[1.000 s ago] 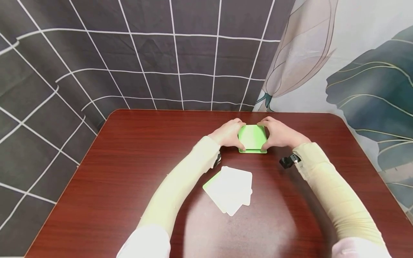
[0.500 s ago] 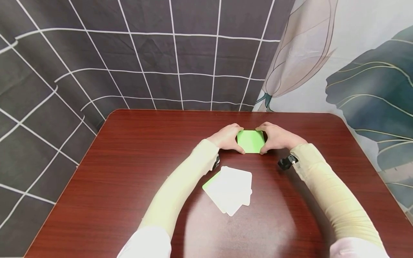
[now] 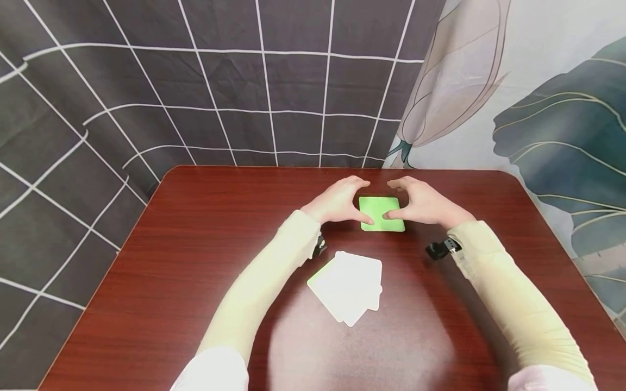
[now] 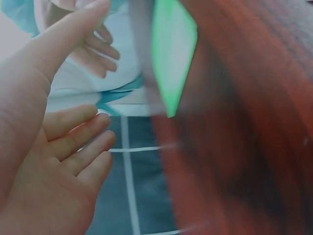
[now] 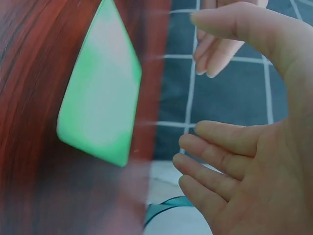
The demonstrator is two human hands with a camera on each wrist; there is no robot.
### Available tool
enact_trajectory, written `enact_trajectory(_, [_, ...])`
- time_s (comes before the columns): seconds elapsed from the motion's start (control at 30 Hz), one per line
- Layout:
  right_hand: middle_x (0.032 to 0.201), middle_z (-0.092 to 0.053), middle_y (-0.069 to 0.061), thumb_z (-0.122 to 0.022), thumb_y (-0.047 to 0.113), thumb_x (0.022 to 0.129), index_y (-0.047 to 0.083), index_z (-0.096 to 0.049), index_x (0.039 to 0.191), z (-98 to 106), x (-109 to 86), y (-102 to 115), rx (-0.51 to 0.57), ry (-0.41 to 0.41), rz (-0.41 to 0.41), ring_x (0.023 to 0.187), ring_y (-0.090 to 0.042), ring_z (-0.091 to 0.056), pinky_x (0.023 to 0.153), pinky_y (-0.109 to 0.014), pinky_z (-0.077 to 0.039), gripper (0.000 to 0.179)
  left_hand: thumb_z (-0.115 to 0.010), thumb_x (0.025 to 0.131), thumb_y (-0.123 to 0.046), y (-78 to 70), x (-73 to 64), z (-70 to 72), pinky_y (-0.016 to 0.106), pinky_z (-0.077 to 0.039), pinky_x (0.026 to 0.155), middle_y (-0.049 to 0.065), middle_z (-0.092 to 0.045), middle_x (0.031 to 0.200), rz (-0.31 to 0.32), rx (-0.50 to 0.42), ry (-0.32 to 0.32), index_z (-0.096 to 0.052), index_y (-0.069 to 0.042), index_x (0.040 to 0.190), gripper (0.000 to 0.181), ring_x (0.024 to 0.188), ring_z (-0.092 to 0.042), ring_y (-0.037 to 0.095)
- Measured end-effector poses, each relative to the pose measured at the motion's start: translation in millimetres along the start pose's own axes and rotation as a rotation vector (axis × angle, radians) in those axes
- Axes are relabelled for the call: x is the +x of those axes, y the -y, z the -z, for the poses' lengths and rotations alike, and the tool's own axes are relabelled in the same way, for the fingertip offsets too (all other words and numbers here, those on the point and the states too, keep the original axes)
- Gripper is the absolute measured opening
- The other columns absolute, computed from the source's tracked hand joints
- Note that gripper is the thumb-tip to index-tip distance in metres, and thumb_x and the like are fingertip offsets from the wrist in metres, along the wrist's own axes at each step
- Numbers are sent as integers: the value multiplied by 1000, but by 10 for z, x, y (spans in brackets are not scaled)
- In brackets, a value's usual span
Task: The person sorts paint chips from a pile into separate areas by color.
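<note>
A green card stack lies flat near the back of the table, its edges lined up. My left hand is raised over its left side, thumb and fingers spread and holding nothing. On the other side my right hand hovers in a mirrored pose, fingers apart, with nothing in it. Both wrist views show a gap between the open fingers and the green cards, whose top face reflects light. Closer to the body, several white cards lie fanned over one another, a green edge showing at their left.
The reddish-brown wooden table carries both groups of cards. Behind it hangs a dark curtain with a white grid, and a leaf-patterned cloth hangs at the right.
Both hands first squared the green cards, bringing the offset top part level with the rest. Now they have let go and lifted off, thumbs over the stack. The white cards stay put.
</note>
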State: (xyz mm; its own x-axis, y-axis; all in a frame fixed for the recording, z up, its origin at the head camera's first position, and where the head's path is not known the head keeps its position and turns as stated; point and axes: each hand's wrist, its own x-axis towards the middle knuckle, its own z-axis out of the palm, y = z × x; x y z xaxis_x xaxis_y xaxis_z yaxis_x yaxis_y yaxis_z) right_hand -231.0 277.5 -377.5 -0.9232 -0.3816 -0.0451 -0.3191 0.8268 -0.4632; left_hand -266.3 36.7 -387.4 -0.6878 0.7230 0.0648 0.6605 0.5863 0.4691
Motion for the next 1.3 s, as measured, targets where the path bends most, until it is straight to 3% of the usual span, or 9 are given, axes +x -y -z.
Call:
enact_trajectory(0.23, [138,-57,-18,-83,41,82,-2,-54,142,69,-173,247,-16,-96,68,126,-36,-53,105,-55,-41,79,-86,72,-60,-81,-284,234,27,-34,111,6,-50,145,-25,-26,-68,-46,-6,152,105,133,-45,18])
enact_trajectory(0.43, [135,-59,-15,-86,46,78,0,-57,140,42,-340,393,-39,-150,116,122,-32,-56,102,-52,-44,82,-84,72,-63,-160,-521,285,26,-30,113,5,-46,150,-51,-28,-59,-44,-8,154,107,137,-40,17])
enact_trajectory(0.7, [126,-62,-8,-86,56,74,3,-58,139,-105,-575,517,-54,-185,158,104,-23,-61,89,-44,-51,88,-86,71,-62,-205,-807,152,23,-31,112,3,-50,147,-138,2,-63,-47,-7,151,104,135,-43,16])
enact_trajectory(1.0, [135,-60,-14,-85,59,74,1,-57,140,-304,-809,666,-83,-137,175,123,-31,-57,100,-52,-47,92,-88,71,-59,-228,-1132,-50,27,-33,113,5,-50,148,-140,42,10,-46,-5,151,105,137,-43,19])
enact_trajectory(1.3, [129,-60,-9,-93,55,62,-2,-60,136,-624,-958,743,-80,-67,223,116,-24,-58,97,-43,-50,99,-92,68,-52,-250,-1388,-246,27,-37,109,5,-53,143,-153,41,87,-49,-2,147,104,133,-47,20])
